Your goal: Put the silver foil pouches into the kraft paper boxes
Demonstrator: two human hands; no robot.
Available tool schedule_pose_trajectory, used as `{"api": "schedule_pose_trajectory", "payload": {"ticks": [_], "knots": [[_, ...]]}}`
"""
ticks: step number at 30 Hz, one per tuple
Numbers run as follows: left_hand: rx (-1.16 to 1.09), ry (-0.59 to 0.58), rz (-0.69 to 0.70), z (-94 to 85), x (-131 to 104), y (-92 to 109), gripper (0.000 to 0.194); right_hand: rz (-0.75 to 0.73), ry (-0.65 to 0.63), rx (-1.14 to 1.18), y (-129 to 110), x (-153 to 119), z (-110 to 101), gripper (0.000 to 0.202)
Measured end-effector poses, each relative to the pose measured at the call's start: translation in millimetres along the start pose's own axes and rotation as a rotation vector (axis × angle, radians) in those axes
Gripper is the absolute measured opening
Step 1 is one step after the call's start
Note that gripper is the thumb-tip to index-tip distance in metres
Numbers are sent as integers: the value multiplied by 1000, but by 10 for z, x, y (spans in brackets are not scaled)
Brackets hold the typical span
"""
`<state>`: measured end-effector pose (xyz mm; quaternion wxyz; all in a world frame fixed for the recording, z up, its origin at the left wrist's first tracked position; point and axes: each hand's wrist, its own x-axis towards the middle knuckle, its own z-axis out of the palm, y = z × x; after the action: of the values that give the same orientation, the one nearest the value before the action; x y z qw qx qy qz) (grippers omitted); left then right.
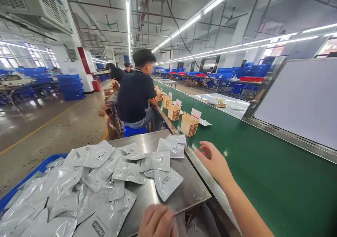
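Note:
My right hand (pixel 214 161) is stretched out over the edge of the green conveyor belt (pixel 263 173), fingers apart and holding nothing. The nearest open brown carton (pixel 190 124) stands on the belt just beyond it. My left hand (pixel 156 222) rests at the near edge of the steel table (pixel 184 191), fingers curled, nothing seen in it. Several silver foil pouches (pixel 105 173) lie piled across the table, one pouch (pixel 166 182) lying closest to my left hand.
More open cartons (pixel 174 110) stand in a row farther up the belt. A person in a dark shirt (pixel 137 93) sits at the belt ahead. A blue crate (pixel 28 177) holds more pouches at left. A white panel (pixel 302 100) flanks the belt's right.

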<state>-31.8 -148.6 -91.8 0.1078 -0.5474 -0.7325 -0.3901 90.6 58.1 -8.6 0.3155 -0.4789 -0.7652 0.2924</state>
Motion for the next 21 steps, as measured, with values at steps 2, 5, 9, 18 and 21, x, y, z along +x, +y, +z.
{"api": "schedule_pose_trajectory", "payload": {"ticks": [2, 5, 9, 18, 21], "knots": [[70, -115, 54, 71, 334, 41, 36, -10, -3, -43, 84, 337, 151, 68], [214, -302, -100, 208, 898, 7, 51, -55, -101, -72, 135, 623, 493, 78], [242, -500, -203, 357, 1220, -154, 52, -102, -151, -90, 175, 792, 806, 70], [56, -362, -183, 501, 1044, -308, 32, -321, -326, -5, 126, 1494, 991, 23], [30, -249, -163, 567, 1009, -324, 27, -374, -418, -7, 37, 1729, 1112, 16]]}}
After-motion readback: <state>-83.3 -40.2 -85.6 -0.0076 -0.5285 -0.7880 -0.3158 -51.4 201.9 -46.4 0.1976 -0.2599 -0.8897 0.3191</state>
